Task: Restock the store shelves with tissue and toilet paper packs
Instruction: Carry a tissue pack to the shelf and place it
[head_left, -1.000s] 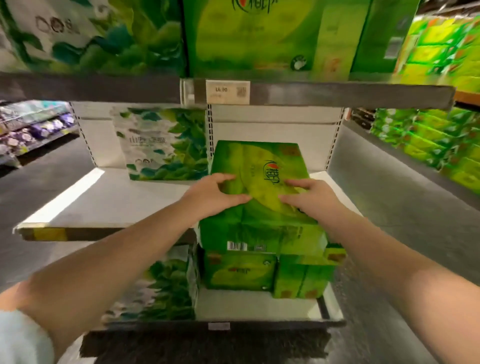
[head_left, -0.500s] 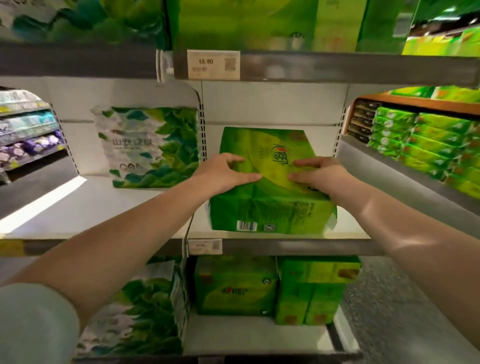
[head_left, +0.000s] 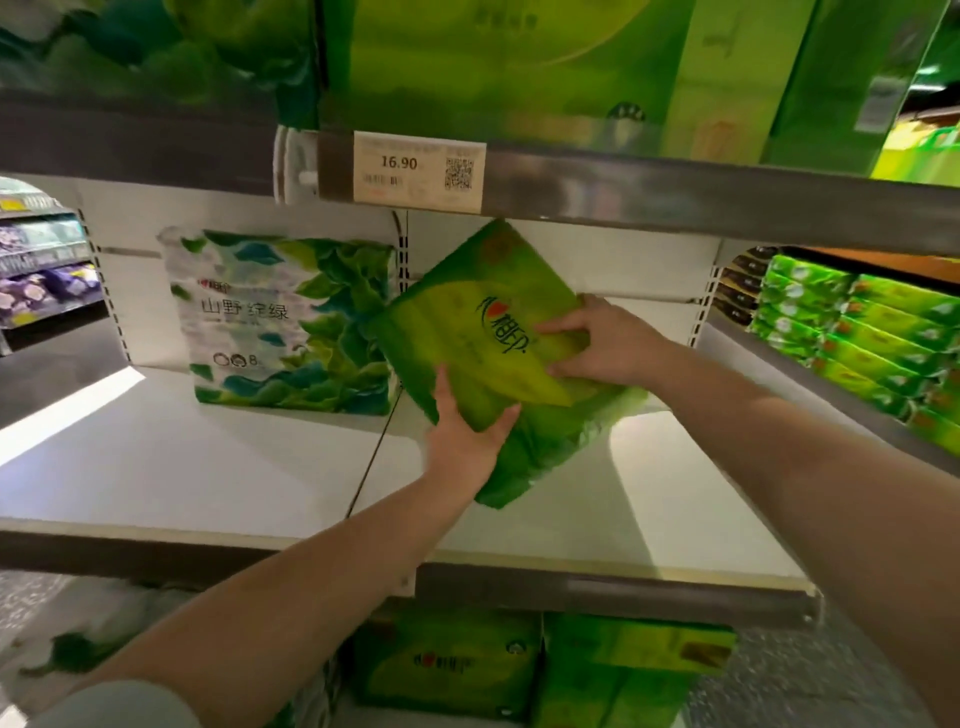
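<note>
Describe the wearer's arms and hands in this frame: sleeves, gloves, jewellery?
Both forearms are bare. The left hand and right hand wear no gloves; no rings, watch or wristband show. A pale grey-green sleeve edge shows on the left arm at the bottom-left corner, so the sleeve ends near the elbow or is pushed up. No sleeve shows on the right arm within the frame.

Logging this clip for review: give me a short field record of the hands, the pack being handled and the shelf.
pack: green tissue pack, turned cornerwise, over the middle shelf
left hand: left hand grips its lower corner
right hand: right hand grips its right side
neighbour: leaf-print pack upright at the shelf back, to the left
price tag: price tag reads 16.90
</note>
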